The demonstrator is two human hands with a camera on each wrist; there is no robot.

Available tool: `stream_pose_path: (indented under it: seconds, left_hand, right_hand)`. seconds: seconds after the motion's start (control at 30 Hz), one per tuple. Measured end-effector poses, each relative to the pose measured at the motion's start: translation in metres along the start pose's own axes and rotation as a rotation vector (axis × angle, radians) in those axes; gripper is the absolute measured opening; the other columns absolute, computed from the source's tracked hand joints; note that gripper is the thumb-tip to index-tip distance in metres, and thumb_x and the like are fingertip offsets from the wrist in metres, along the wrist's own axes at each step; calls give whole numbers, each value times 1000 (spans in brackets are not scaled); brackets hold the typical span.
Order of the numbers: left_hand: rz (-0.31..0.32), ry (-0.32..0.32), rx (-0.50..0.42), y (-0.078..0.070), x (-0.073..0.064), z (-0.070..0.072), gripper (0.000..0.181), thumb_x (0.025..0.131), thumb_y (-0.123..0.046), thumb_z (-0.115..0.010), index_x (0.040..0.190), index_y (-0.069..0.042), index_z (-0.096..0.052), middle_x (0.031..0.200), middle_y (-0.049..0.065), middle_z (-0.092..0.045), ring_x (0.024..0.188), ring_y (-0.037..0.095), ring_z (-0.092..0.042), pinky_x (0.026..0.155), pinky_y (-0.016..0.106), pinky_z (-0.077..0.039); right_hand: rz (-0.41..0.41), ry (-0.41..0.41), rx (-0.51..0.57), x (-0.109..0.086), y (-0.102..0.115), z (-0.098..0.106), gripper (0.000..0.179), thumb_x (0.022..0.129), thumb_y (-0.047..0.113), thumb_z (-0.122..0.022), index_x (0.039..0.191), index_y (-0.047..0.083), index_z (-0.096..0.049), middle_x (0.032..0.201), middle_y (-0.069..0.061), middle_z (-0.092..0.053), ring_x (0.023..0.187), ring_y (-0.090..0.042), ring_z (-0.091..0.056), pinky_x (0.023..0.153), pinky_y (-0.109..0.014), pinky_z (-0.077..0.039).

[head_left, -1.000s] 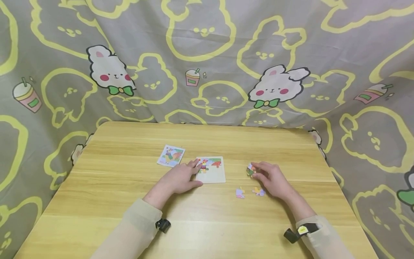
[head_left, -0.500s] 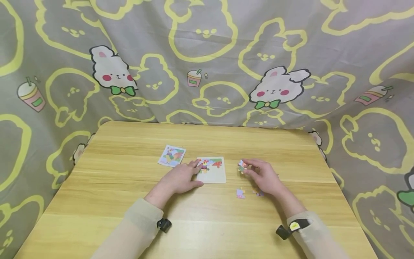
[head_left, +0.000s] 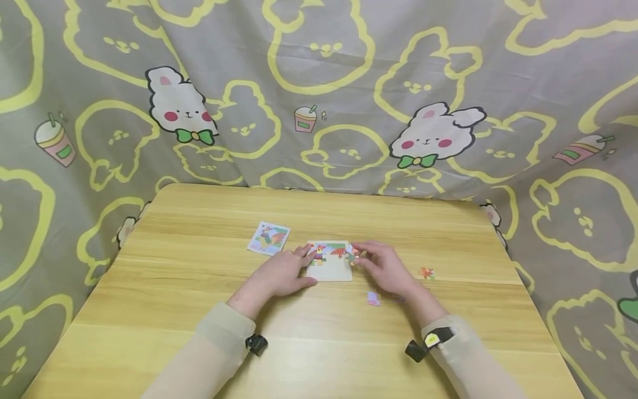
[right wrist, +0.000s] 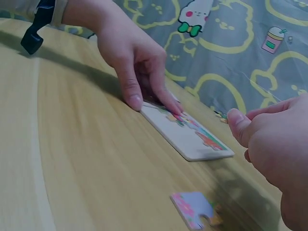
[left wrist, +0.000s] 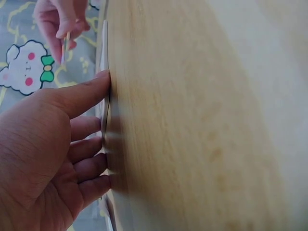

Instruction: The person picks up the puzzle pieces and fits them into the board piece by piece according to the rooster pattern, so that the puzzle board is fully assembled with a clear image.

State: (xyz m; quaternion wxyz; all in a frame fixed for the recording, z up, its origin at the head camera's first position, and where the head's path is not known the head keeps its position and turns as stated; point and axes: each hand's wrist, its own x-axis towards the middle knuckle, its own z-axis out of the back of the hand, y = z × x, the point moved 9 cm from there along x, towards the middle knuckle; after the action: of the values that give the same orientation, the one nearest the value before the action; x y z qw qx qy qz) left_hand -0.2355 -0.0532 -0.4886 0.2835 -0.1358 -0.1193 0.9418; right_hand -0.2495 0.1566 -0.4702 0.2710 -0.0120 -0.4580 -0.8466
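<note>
A square white puzzle board (head_left: 329,271) lies mid-table, with jigsaw pieces of a colourful bird picture along its top and left. My left hand (head_left: 284,271) rests at its left side, fingers over the picture and thumb by the near corner. My right hand (head_left: 389,269) pinches a multicoloured jigsaw piece (head_left: 351,257) between thumb and fingers at the board's upper right edge. The right wrist view shows that piece (right wrist: 221,117) mostly hidden behind the thumb. I cannot tell whether it is one piece or two together.
A lilac jigsaw piece (head_left: 374,298) lies on the table near the right hand, with another partly hidden under the wrist. Farther right is an orange piece (head_left: 427,272). A picture card (head_left: 269,238) lies left of the board. A patterned curtain (head_left: 349,138) hangs behind the table.
My right hand has carried the pinched jigsaw piece left to the board's edge, uncovering the orange piece behind it. The left hand stays on the board.
</note>
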Motion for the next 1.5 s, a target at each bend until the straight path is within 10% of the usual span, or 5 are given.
stream_pose_path:
  seconds: [0.43,1.5]
  left_hand:
    - [5,-9,11,0,1,0,77,103,-56,-64,161,-8,-45,168,16,-35,142,40,-50,117,48,-42]
    - [0,-31,-2,3,-1,2,76,102,-53,-67,159,-7,-48,167,16,-37,142,37,-51,116,48,-43]
  right_hand:
    - [-60,85,-168,17,-1,-39,40,98,21,-77,135,7,-72,115,4,-73,99,-15,-64,99,-52,-23]
    - [13,120,-413,28,10,-62,48,101,37,-74,138,6,-71,100,7,-59,79,-10,-49,84,-46,-23]
